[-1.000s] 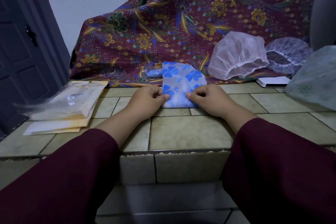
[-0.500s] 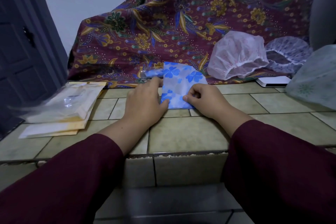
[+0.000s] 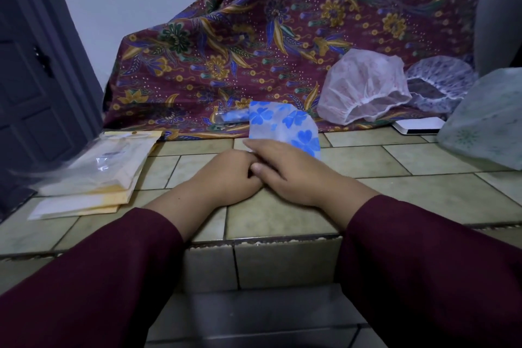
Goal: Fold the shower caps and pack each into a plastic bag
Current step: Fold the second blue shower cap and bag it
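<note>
A white shower cap with blue flowers (image 3: 285,124) lies folded on the tiled ledge (image 3: 409,195), its far part standing up against the cloth. My right hand (image 3: 293,175) lies across its near edge with fingers straight, pressing it down. My left hand (image 3: 223,175) sits close against the right, its curled fingers tucked under the right hand's fingers, so their tips are hidden. A stack of clear and yellow plastic bags (image 3: 99,169) lies at the left. Behind the cap lies a small clear bag with something blue inside (image 3: 231,116).
A pink cap (image 3: 364,87), a purple-patterned cap (image 3: 440,85) and a pale green cap (image 3: 485,118) sit at the back right beside a white box (image 3: 418,126). A maroon batik cloth (image 3: 254,37) drapes behind. A dark door (image 3: 28,79) stands left. The ledge drops off near me.
My left hand drew back from on top of the cap toward me. My right hand slid left over the cap's near edge and now overlaps the left hand's fingers.
</note>
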